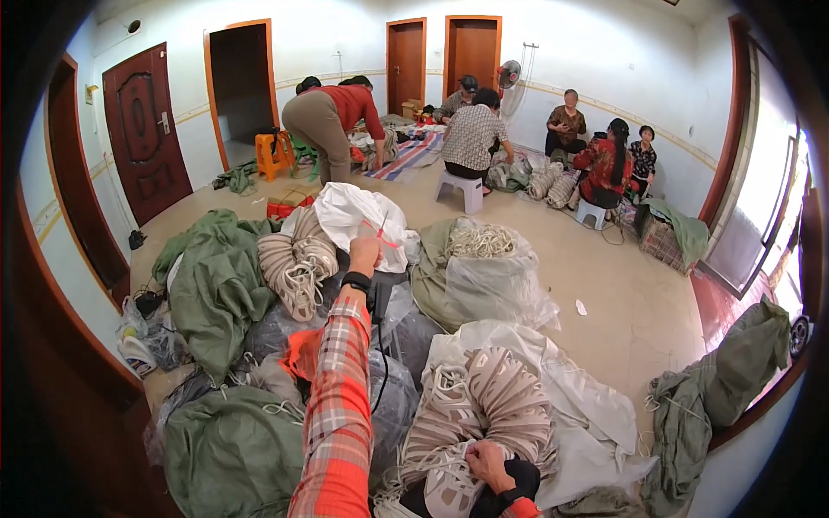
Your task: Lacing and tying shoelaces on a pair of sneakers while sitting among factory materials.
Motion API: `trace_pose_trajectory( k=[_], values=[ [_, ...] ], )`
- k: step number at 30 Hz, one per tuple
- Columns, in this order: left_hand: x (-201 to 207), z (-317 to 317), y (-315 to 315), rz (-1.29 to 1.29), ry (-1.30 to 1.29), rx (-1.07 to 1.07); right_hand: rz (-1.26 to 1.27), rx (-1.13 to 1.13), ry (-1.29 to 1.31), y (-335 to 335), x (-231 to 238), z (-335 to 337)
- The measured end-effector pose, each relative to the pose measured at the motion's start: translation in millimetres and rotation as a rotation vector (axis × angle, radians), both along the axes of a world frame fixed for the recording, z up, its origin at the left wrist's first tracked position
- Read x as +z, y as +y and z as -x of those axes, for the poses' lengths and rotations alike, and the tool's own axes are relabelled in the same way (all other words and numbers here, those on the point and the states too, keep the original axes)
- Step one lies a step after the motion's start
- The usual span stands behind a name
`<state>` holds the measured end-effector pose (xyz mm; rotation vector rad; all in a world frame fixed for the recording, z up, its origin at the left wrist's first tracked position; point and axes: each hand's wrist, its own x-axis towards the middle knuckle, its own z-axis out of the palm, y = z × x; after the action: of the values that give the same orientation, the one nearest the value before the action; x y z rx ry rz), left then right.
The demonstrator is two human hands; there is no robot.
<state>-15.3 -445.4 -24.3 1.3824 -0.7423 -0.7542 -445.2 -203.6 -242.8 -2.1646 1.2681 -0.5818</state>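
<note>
My left arm, in a red plaid sleeve, reaches far forward. My left hand (366, 252) is closed at the edge of a white sack (356, 211); a thin pinkish-red strip (380, 235) shows by the fingers, and I cannot make out the grip. Close to my body, my right hand (490, 464) pinches the edge of a beige-and-white shoe upper (452, 485) with pale laces. Behind it, more shoe uppers (508, 401) are nested in curved stacks on white sheeting (574, 414). Another nested bundle of uppers (298, 259) lies beyond, left of my left hand.
Green cloth sacks (229, 449) crowd the left side. An open sack of pale laces (484, 246) stands ahead. Several people work on stools and mats at the back, near an orange stool (275, 154). A wire crate (663, 242) stands right, beyond a green sack (682, 432).
</note>
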Motion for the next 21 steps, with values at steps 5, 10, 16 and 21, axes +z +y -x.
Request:
trace_pose_trajectory(
  k=[5,10,16,21],
  values=[
    [-50,8,23,-0.141,0.069,-0.043,0.004,0.003,-0.044,-1,6,0],
    [-115,8,60,-0.273,0.1,-0.103,0.001,0.012,-0.012,0,4,3],
    [-244,36,147,-0.489,0.176,-0.232,0.024,-0.01,-0.015,9,-1,7],
    [-320,66,224,-0.658,0.339,-0.089,0.099,0.019,-0.047,9,-1,4]
  ],
)
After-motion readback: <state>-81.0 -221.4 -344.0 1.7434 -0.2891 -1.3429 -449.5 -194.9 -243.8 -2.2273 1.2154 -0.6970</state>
